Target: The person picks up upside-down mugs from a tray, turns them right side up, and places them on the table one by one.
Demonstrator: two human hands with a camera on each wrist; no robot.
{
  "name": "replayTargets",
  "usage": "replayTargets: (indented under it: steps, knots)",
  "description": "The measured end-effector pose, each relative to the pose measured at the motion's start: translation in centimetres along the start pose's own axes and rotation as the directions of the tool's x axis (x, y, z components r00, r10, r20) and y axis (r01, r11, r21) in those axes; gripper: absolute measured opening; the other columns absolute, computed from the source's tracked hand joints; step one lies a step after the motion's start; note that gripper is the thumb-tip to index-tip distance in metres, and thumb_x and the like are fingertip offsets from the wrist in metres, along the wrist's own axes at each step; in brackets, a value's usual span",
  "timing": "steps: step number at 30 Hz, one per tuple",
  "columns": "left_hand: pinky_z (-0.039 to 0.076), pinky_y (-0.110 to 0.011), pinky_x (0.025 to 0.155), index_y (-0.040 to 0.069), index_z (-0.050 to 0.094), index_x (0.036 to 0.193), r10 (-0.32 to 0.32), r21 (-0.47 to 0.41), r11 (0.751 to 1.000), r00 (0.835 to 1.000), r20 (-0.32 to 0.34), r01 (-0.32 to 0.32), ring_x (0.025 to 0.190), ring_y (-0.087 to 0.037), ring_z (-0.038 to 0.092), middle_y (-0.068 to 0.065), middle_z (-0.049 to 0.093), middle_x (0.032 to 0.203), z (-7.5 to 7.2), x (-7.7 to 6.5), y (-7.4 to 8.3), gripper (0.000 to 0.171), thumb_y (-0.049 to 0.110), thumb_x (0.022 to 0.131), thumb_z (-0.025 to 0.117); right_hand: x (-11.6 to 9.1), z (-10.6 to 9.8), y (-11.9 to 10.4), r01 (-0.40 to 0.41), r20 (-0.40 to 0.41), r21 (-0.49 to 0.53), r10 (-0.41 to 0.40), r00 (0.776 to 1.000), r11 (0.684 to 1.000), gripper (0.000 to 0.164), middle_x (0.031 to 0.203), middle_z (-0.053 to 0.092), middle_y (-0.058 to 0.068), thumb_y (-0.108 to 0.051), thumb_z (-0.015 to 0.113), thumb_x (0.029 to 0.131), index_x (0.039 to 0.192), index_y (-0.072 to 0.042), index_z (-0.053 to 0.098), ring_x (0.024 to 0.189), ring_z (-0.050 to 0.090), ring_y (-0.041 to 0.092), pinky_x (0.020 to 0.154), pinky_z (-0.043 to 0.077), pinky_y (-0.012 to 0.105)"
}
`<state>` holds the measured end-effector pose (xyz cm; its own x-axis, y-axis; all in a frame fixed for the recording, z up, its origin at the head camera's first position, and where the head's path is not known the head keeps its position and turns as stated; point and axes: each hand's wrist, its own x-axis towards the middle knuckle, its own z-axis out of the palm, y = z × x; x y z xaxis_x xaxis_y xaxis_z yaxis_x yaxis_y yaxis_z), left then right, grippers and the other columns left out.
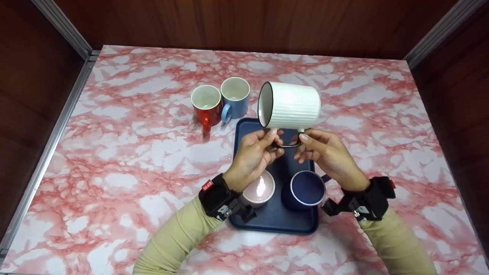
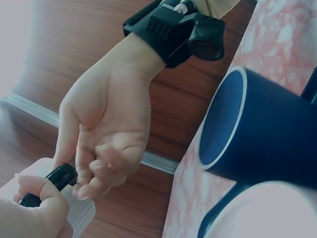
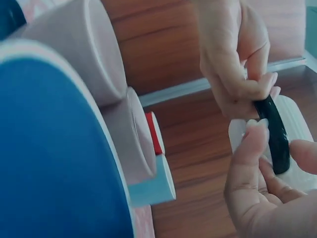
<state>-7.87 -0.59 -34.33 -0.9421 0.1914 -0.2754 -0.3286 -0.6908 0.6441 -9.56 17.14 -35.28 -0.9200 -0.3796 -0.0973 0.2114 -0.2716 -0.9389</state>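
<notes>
A white ribbed mug (image 1: 294,107) with a dark rim is held on its side above the tray, its mouth facing left and its black handle (image 3: 277,141) downward. My left hand (image 1: 250,158) pinches the mouth end of that handle between thumb and fingers. At the base end, my right hand (image 1: 332,154) pinches the handle too. Below the hands, a pink mug (image 1: 259,188) and a dark blue mug (image 1: 305,191) stand upright on the navy tray (image 1: 273,226). My left hand and wrist partly cover the pink one.
Upright beyond the tray's far left corner are a red mug (image 1: 206,103) and a light blue mug (image 1: 235,95), side by side. Another pale pink mug (image 3: 131,144) shows in the right wrist view. Brown panels (image 1: 244,23) border the marbled table (image 1: 126,152).
</notes>
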Motion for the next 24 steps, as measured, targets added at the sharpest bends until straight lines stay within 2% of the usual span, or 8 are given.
replayTargets:
  steps: [4, 9, 14, 17, 21, 24]
  knots:
    - [0.045, -0.021, 0.056, -0.019, 0.048, 0.104, 0.043, 0.036, 0.998, 0.999, 0.01, -0.044, 0.063, -0.012, 0.048, -0.008, 0.049, 0.072, -0.1, 0.7, 0.9, 0.021, -0.001, 0.095, 0.042, -0.1, -0.6, -0.2, -0.001, -0.025, -0.037, 0.0, 1.0, 0.999, 0.017, 0.082, 0.064, 0.015, -0.01, 0.055, 0.092, 0.097, 0.005, 0.059, 0.063, 0.061, 0.022, 0.056, 0.05, 0.028]
    - [0.044, -0.022, 0.056, -0.014, 0.051, 0.098, 0.096, 0.106, 0.99, 0.995, -0.005, -0.095, 0.063, -0.014, 0.048, -0.009, 0.049, 0.072, -0.5, 1.9, 2.4, 0.015, -0.002, 0.094, 0.044, -0.4, -1.3, -0.1, -0.01, -0.027, -0.039, 0.009, 1.0, 0.999, 0.021, 0.081, 0.064, 0.014, -0.012, 0.055, 0.092, 0.098, 0.007, 0.06, 0.064, 0.06, 0.021, 0.056, 0.049, 0.027]
    - [0.044, -0.021, 0.055, -0.012, 0.053, 0.094, 0.146, 0.208, 0.968, 0.989, -0.014, -0.14, 0.063, -0.013, 0.048, -0.008, 0.05, 0.072, -1.2, 3.8, 3.8, 0.012, -0.003, 0.093, 0.046, -0.4, -1.8, 0.2, 0.018, -0.024, -0.007, -0.018, 1.0, 1.0, 0.018, 0.078, 0.063, 0.015, -0.009, 0.055, 0.091, 0.096, 0.007, 0.061, 0.062, 0.06, 0.022, 0.056, 0.048, 0.028]
    - [0.043, -0.019, 0.054, -0.014, 0.053, 0.096, 0.192, 0.319, 0.93, 0.981, 0.008, -0.185, 0.063, -0.011, 0.049, -0.006, 0.051, 0.069, -2.0, 5.0, 4.3, 0.013, -0.003, 0.093, 0.046, -0.4, -2.0, 0.4, 0.024, -0.018, 0.005, -0.024, 1.0, 1.0, 0.017, 0.076, 0.062, 0.015, -0.007, 0.055, 0.091, 0.094, 0.008, 0.061, 0.061, 0.06, 0.022, 0.055, 0.048, 0.027]
    - [0.042, -0.016, 0.052, -0.015, 0.054, 0.098, 0.245, 0.476, 0.848, 0.969, 0.038, -0.234, 0.062, -0.009, 0.05, -0.004, 0.051, 0.067, -3.1, 6.6, 4.3, 0.015, -0.004, 0.092, 0.047, -0.4, -2.1, 0.6, 0.017, -0.025, 0.015, -0.017, 1.0, 1.0, 0.017, 0.075, 0.061, 0.015, -0.007, 0.054, 0.091, 0.095, 0.008, 0.061, 0.06, 0.059, 0.022, 0.055, 0.049, 0.027]
    - [0.041, -0.015, 0.051, -0.015, 0.055, 0.098, 0.271, 0.557, 0.792, 0.961, 0.05, -0.252, 0.061, -0.008, 0.05, -0.004, 0.052, 0.067, -3.8, 7.6, 4.2, 0.015, -0.003, 0.092, 0.048, -0.4, -2.2, 0.7, 0.015, -0.03, 0.027, -0.014, 0.999, 1.0, 0.016, 0.074, 0.061, 0.015, -0.006, 0.054, 0.091, 0.095, 0.008, 0.061, 0.06, 0.059, 0.022, 0.055, 0.049, 0.027]
